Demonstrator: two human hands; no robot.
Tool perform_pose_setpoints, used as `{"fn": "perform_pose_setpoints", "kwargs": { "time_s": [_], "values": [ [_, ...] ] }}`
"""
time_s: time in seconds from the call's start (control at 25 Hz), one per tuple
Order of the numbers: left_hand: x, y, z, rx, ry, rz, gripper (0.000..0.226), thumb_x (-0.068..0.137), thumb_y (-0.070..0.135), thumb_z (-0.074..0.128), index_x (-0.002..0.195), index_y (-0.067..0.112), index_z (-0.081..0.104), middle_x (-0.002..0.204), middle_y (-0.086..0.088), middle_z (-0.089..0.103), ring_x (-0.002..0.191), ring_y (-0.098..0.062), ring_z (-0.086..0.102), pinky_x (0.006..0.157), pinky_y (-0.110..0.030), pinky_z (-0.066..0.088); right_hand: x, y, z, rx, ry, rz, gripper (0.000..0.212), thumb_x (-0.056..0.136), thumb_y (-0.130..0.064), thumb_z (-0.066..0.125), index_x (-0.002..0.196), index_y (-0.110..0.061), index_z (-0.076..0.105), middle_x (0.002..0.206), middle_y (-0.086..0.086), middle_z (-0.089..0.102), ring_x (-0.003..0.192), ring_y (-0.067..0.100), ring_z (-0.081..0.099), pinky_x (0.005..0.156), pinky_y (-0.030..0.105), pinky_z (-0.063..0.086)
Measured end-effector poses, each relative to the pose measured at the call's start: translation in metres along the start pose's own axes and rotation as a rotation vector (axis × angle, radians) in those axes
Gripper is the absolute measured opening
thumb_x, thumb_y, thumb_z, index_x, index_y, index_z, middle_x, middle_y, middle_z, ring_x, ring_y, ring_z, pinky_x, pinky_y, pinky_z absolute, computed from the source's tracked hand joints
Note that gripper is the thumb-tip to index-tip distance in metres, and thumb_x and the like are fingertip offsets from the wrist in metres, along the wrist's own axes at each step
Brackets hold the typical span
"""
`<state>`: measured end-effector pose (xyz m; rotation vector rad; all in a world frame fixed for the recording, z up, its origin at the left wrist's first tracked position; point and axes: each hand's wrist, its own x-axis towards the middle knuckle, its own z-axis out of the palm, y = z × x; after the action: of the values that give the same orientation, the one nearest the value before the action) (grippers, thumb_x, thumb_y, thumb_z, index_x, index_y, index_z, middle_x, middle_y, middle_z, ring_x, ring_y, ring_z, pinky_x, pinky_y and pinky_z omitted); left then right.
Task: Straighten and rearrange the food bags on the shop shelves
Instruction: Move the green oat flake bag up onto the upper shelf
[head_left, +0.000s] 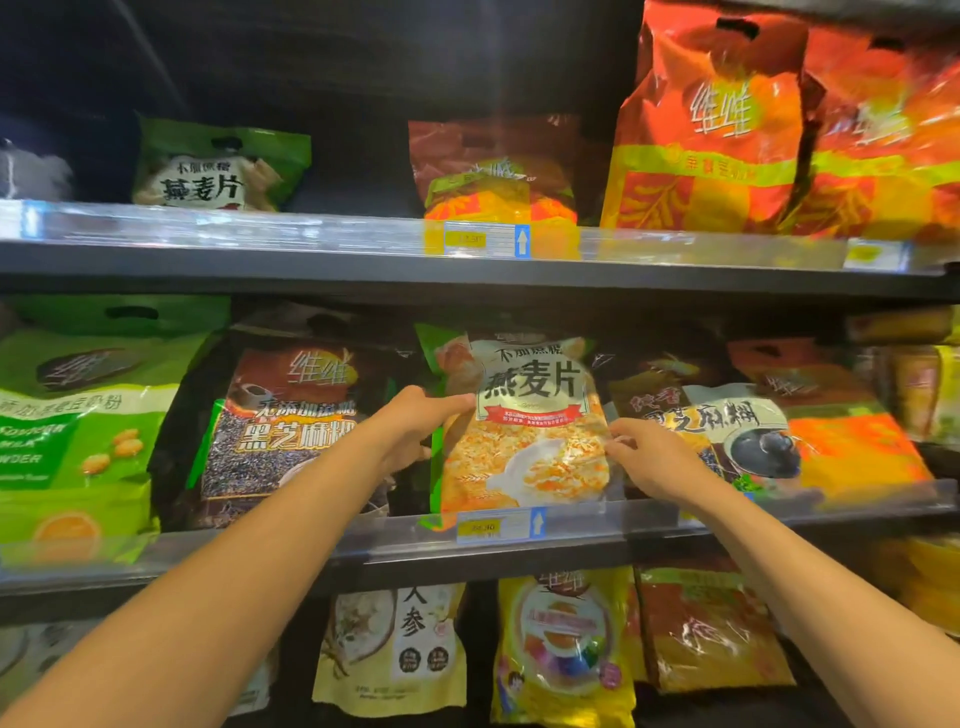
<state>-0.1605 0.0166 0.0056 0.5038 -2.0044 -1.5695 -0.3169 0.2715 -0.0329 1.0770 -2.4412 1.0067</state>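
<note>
Either side, hands (415, 421) gripping oat bag (524, 426)

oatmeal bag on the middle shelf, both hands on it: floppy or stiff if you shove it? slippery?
Probably floppy: the oatmeal bag is a soft, wrinkled pouch held at both edges by the left hand and right hand. Likely slick, since its film is glossy. It may slump, as it stands behind only a low clear shelf lip.

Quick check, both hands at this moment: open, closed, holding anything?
Left hand: closed on the left edge of the oat flakes bag on the middle shelf.
Right hand: fingers pinching the same bag's right edge.
</note>
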Motion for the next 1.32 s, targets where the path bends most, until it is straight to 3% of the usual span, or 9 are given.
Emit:
{"fn": "perform_pose_setpoints", "kwargs": {
  "time_s": [0.12,0.28,0.4,0.48,0.68,0.88,1.0,1.12,1.32],
  "values": [
    [-0.012,0.005,0.013,-0.053,0.019,-0.084,0.105,0.078,0.041,0.090,0.156,0.007,0.028,0.145,-0.014,0.053,0.104,-0.028,0.064,0.090,-0.054,0.055,0.000,0.002,-0.002,0.086,-0.127,0.011,0.041,0.096,-0.042,0.068,0.130,-0.023,0.056,0.117,0.000,0.067,0.104,0.019,0.065,0.082,0.034,0.057],
    [-0.013,-0.001,0.017,-0.097,-0.008,-0.159,0.109,0.074,0.027,0.093,0.158,0.016,0.024,0.134,-0.016,0.058,0.117,-0.038,0.063,0.097,-0.065,0.053,-0.001,0.001,0.001,0.067,-0.238,0.002,0.064,0.080,-0.037,0.087,0.124,-0.031,0.041,0.104,-0.021,0.058,0.088,-0.002,0.060,0.064,0.013,0.046],
    [-0.016,-0.001,0.018,-0.080,0.015,-0.133,0.102,0.081,0.019,0.088,0.159,0.010,0.022,0.106,-0.011,0.062,0.095,-0.032,0.068,0.072,-0.054,0.061,0.002,0.004,0.009,0.062,-0.158,-0.045,0.063,0.079,-0.031,0.088,0.125,-0.029,0.044,0.106,-0.015,0.061,0.085,-0.002,0.058,0.064,0.013,0.046],
    [-0.017,0.000,0.019,-0.066,0.019,-0.117,0.098,0.082,0.020,0.088,0.158,0.008,0.025,0.107,-0.011,0.066,0.091,-0.030,0.071,0.063,-0.049,0.062,0.003,0.004,0.010,0.100,-0.141,-0.056,0.064,0.080,-0.029,0.088,0.127,-0.029,0.045,0.106,-0.015,0.060,0.085,-0.003,0.057,0.065,0.013,0.045],
    [-0.010,0.004,0.016,-0.057,0.030,-0.092,0.086,0.077,0.033,0.091,0.145,0.007,0.044,0.113,-0.014,0.076,0.097,-0.032,0.076,0.084,-0.055,0.063,0.011,0.005,0.005,0.183,-0.100,-0.088,0.074,0.079,-0.029,0.088,0.139,-0.027,0.045,0.117,-0.011,0.063,0.097,0.006,0.065,0.080,0.025,0.057],
    [-0.006,0.018,0.011,-0.039,0.088,-0.038,0.078,0.079,0.040,0.089,0.139,0.007,0.052,0.108,-0.012,0.078,0.086,-0.026,0.078,0.056,-0.035,0.062,0.022,0.000,-0.008,0.273,-0.076,-0.118,0.077,0.079,-0.030,0.088,0.144,-0.029,0.045,0.120,-0.017,0.058,0.112,0.010,0.061,0.084,0.026,0.054],
    [-0.012,0.023,0.006,-0.024,0.112,-0.022,0.071,0.081,0.042,0.087,0.133,0.005,0.056,0.104,-0.013,0.079,0.084,-0.027,0.079,0.065,-0.040,0.065,0.019,-0.006,-0.013,0.342,-0.059,-0.136,0.072,0.082,-0.028,0.086,0.141,-0.032,0.045,0.110,-0.024,0.057,0.100,0.003,0.061,0.072,0.018,0.050],
    [-0.019,0.020,-0.002,-0.025,0.116,-0.022,0.088,0.076,0.047,0.089,0.141,0.004,0.047,0.109,-0.015,0.077,0.090,-0.032,0.078,0.081,-0.054,0.064,0.012,-0.011,-0.016,0.391,-0.056,-0.145,0.073,0.082,-0.028,0.086,0.143,-0.033,0.045,0.111,-0.022,0.059,0.100,0.003,0.061,0.073,0.020,0.050],
    [-0.032,0.017,-0.010,-0.051,0.068,-0.032,0.136,0.049,0.063,0.097,0.158,0.020,0.029,0.132,-0.016,0.066,0.102,-0.036,0.075,0.078,-0.056,0.064,-0.013,-0.022,-0.021,0.349,-0.054,-0.128,0.071,0.082,-0.032,0.085,0.143,-0.029,0.049,0.112,-0.022,0.061,0.098,-0.001,0.061,0.069,0.015,0.047]
  ]
}}
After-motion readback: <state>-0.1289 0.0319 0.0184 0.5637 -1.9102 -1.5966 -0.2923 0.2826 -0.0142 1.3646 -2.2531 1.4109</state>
